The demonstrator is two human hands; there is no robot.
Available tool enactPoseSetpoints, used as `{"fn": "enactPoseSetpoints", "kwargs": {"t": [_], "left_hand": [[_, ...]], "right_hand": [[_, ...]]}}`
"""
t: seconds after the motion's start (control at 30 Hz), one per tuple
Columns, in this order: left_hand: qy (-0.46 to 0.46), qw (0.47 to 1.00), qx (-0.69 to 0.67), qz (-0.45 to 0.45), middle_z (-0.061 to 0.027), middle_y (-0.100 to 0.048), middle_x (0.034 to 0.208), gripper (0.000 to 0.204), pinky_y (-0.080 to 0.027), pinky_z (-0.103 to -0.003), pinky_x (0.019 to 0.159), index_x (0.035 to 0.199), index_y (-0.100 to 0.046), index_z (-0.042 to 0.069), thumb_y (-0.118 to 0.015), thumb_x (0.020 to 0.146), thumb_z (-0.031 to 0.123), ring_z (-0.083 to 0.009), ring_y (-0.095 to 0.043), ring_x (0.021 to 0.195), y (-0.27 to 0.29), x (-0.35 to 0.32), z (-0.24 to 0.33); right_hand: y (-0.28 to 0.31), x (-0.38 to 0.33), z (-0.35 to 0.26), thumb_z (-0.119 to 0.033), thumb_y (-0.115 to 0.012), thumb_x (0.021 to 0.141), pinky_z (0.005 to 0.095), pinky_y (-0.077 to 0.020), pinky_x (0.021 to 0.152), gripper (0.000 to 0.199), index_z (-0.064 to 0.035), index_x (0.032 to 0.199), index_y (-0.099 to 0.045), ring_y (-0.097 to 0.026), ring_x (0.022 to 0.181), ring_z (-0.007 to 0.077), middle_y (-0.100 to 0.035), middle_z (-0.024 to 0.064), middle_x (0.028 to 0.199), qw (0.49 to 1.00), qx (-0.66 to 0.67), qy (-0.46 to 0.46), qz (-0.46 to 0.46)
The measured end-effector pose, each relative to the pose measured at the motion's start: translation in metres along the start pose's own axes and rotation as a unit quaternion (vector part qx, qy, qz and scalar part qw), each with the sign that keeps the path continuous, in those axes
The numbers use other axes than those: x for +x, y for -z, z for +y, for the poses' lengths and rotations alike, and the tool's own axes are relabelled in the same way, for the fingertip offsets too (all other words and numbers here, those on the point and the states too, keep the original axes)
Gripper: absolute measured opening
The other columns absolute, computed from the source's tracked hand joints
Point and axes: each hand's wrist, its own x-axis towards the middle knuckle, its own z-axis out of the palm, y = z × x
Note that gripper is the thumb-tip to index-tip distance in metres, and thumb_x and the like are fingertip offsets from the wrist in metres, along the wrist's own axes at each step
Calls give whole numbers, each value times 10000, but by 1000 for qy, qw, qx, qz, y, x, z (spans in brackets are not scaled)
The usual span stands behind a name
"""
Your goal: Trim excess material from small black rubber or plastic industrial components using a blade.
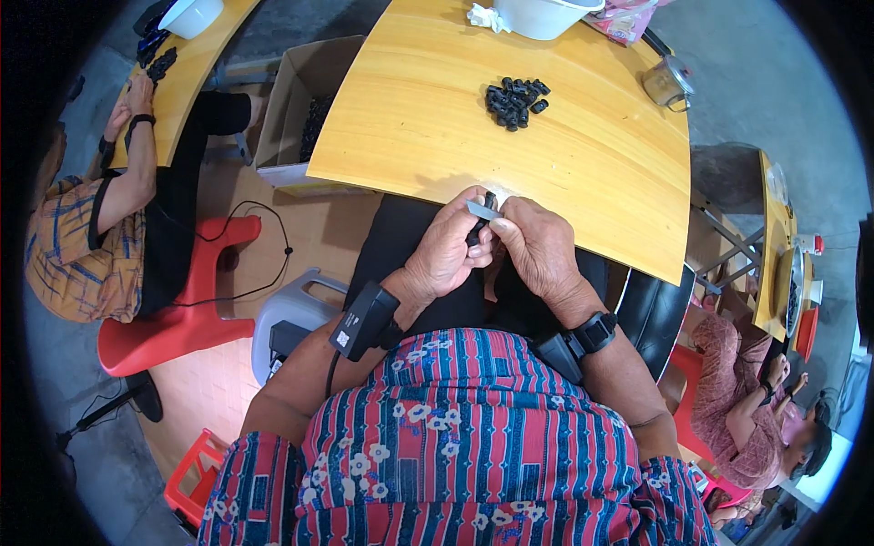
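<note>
Just in front of the table's near edge, my left hand (444,247) is closed around a small black cylindrical part (474,233). My right hand (543,244) pinches a thin, flat grey blade (482,211) between thumb and fingers. The blade lies across the black part near its upper end; whether it cuts into the part cannot be made out. Farther up the wooden table (401,109) is a loose pile of similar black parts (516,102).
A white basin (546,16) and a metal canister (667,84) stand toward the table's far side. An open cardboard box (284,123) is left of the table. A grey stool (296,314) and red chair (173,318) are on the left. People work at tables on both sides.
</note>
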Motion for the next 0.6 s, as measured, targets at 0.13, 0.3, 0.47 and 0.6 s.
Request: {"fn": "enactPoseSetpoints", "kwargs": {"t": [0.13,0.3,0.47,0.6], "left_hand": [[-4,1000,-8,-15,38,-463,699,174,-293,-159,464,954,-477,140,-463,999,307,-28,-387,546,1,-1,1],[11,999,1,-45,69,-441,763,172,-287,-201,541,990,-508,176,-463,991,341,-41,-381,637,7,-1,0],[15,999,2,-36,73,-450,779,171,-294,-193,546,994,-511,178,-451,999,338,-32,-388,650,6,-2,0],[12,999,-4,-47,76,-467,818,163,-300,-185,552,1005,-514,181,-457,999,333,-20,-408,684,8,-2,0]], "right_hand": [[-1,0,-2,-316,-529,919,444,-470,657,243,-77,885,-559,-600,749,359,-593,138,770,1000,-5,2,9],[-1,2,-5,-333,-522,927,442,-470,649,265,-74,876,-553,-599,749,359,-590,139,766,1000,-18,-11,14],[0,2,-6,-340,-515,931,443,-470,651,275,-74,875,-553,-599,753,361,-592,141,769,1000,-25,-12,12],[1,3,-5,-346,-513,932,444,-471,657,280,-76,874,-557,-600,758,362,-596,142,772,1000,-21,-13,-1]]}}
